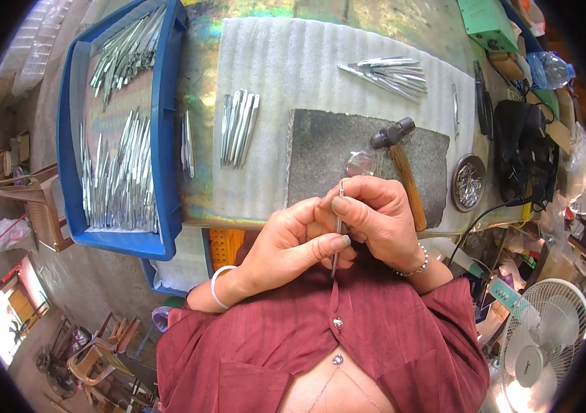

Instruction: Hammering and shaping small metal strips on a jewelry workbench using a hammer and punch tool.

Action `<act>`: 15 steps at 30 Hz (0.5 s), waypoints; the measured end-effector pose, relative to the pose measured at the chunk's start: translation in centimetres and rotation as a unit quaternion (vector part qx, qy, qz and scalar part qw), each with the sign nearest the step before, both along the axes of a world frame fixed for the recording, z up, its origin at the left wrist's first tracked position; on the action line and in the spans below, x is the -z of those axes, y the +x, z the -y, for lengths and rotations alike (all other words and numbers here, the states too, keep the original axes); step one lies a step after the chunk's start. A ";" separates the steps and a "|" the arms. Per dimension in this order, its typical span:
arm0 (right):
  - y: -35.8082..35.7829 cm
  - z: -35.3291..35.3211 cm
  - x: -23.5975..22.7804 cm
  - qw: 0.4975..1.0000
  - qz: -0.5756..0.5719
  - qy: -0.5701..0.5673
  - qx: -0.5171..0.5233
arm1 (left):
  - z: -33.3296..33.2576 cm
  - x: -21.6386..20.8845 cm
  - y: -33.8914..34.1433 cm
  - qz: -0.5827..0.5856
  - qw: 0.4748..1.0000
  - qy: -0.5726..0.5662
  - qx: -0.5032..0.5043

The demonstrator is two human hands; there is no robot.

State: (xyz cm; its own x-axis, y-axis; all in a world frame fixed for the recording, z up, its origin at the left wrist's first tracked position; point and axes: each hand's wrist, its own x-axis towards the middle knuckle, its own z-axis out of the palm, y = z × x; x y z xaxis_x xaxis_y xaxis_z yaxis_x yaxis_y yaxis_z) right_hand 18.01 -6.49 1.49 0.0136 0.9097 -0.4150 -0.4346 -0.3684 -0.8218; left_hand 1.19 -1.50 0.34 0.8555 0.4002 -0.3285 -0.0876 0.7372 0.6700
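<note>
A slim silver metal tool [338, 226], shaped like a pen with a thin tip, stands roughly lengthwise in front of my chest. My left hand [300, 237] is closed on its lower part, thumb along the shaft. Higher up, near the tip, my right hand [379, 210] pinches it between thumb and fingers. Just beyond both hands lies a dark grey pad [327, 144], with a small clear round piece [361, 164] on it. A hammer [406, 172] with a wooden handle rests on the pad beside my right hand.
A blue tray [172, 124] at left holds two piles of similar metal tools. More tools lie beside it, and bundles [239, 129] rest on the white foam sheet [272, 62]. A round dish [468, 182] of small metal parts stands right, near a fan [540, 337].
</note>
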 end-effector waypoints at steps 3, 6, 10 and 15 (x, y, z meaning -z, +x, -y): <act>0.0 -0.5 0.0 1.000 -0.006 -0.002 0.000 | -0.5 -0.2 0.2 -0.010 0.999 -0.036 0.007; 0.1 -0.8 0.0 1.000 -0.005 -0.008 -0.002 | -0.8 0.0 0.3 0.000 1.000 -0.029 0.013; 0.4 -1.2 0.1 0.999 0.027 0.001 -0.024 | -1.1 0.2 0.4 0.007 1.000 -0.022 0.011; 0.4 -1.8 -0.2 0.999 0.020 0.017 -0.029 | -1.2 0.2 0.5 0.008 1.000 -0.027 0.005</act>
